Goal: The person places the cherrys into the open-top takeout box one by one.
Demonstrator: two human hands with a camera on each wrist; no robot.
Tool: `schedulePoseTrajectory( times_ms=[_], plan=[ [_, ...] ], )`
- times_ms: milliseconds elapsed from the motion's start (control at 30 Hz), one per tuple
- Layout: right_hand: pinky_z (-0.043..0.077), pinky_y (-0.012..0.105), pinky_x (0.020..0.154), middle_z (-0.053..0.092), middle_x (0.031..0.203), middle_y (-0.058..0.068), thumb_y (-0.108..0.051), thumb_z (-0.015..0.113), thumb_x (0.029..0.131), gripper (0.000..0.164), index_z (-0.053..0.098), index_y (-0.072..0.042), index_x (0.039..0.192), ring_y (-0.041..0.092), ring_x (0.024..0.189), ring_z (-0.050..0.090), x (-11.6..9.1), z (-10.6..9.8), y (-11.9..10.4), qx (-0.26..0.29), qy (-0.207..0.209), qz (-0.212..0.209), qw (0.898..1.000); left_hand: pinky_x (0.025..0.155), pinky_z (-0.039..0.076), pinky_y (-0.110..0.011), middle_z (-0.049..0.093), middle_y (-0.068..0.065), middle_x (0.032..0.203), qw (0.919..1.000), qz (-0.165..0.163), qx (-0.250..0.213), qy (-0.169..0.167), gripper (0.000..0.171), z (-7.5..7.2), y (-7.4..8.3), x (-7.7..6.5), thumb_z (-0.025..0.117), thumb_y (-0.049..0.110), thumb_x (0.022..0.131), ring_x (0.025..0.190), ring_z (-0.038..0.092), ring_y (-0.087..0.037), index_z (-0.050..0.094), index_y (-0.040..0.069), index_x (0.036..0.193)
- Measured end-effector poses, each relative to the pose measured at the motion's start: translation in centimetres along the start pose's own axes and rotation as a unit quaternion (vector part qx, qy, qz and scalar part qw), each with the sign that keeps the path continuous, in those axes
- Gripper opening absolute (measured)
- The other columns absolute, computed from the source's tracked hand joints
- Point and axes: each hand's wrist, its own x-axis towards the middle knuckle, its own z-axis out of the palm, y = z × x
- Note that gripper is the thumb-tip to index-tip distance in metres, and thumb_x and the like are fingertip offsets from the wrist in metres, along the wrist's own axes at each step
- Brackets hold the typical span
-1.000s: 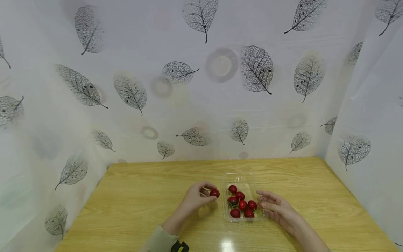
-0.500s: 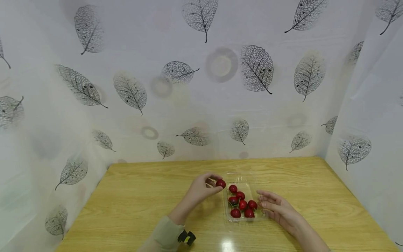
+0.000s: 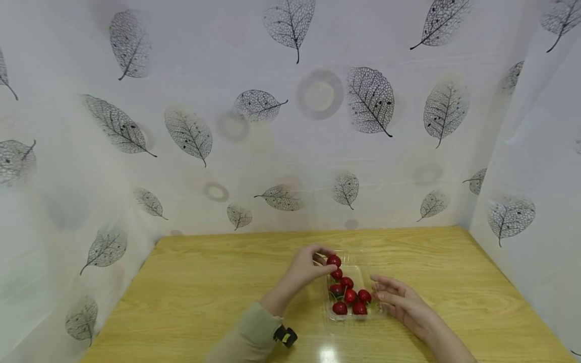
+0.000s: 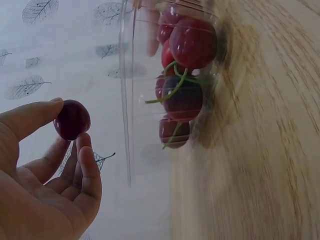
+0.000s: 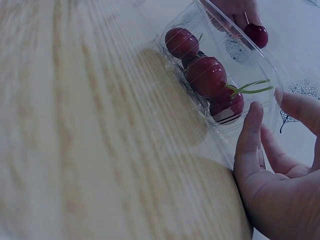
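My left hand (image 3: 307, 267) pinches a dark red cherry (image 3: 334, 260) between thumb and fingertips, raised over the far left part of a clear plastic box (image 3: 358, 316). In the left wrist view the held cherry (image 4: 72, 120) is off the table, beside the box wall. Several cherries lie in the box, including a bright red cherry (image 3: 350, 296), and some have green stems (image 5: 250, 89). My right hand (image 3: 404, 305) stays at the box's right side, its fingers fairly straight and touching or very near the wall. In the right wrist view its thumb (image 5: 248, 132) is close to the plastic.
The box stands on a wood-grain table (image 3: 204, 282). White sheeting (image 3: 218, 166) with printed leaves rises behind the table and on both sides. A black band with a yellow mark (image 3: 285, 335) is at my left wrist.
My left hand has carried the cherry right and slightly up, from beside the box to over its far left part. The right hand and the box have stayed put.
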Motion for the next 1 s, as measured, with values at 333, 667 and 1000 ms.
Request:
schedulePoseTrajectory(
  times_ms=[333, 667, 1000],
  plan=[
    [0.054, 0.020, 0.104, 0.060, 0.132, -0.010, -0.013, 0.055, 0.110, 0.043, 0.052, -0.016, 0.153, 0.003, 0.120, 0.064, -0.1, 0.0, -0.2, -0.007, 0.007, 0.010, 1.000, 0.066, 0.053, -0.018, 0.076, -0.012, 0.109, 0.9997, 0.017, 0.002, -0.020, 0.028, 2.3, -0.2, 1.2, 0.085, 0.007, 0.087, 0.084, 0.063, -0.008, 0.077, 0.004, 0.114],
    [0.055, 0.021, 0.103, 0.060, 0.132, -0.010, -0.014, 0.055, 0.110, 0.047, 0.047, -0.010, 0.157, 0.003, 0.120, 0.063, 0.0, 0.1, -0.3, -0.010, 0.007, 0.010, 1.000, 0.061, 0.053, -0.017, 0.076, -0.014, 0.110, 0.9982, 0.034, 0.014, -0.046, 0.025, 3.9, -0.2, 1.3, 0.085, 0.002, 0.087, 0.080, 0.065, -0.006, 0.076, 0.003, 0.111],
    [0.055, 0.021, 0.103, 0.062, 0.131, -0.011, -0.013, 0.053, 0.111, 0.050, 0.041, -0.006, 0.160, 0.003, 0.120, 0.064, 0.0, 0.0, -0.2, -0.005, -0.003, 0.007, 1.000, 0.061, 0.052, -0.014, 0.076, -0.005, 0.103, 0.9927, 0.062, 0.087, -0.055, 0.026, 5.3, -0.4, 1.4, 0.088, 0.006, 0.086, 0.074, 0.059, 0.006, 0.077, 0.005, 0.109]
  ],
)
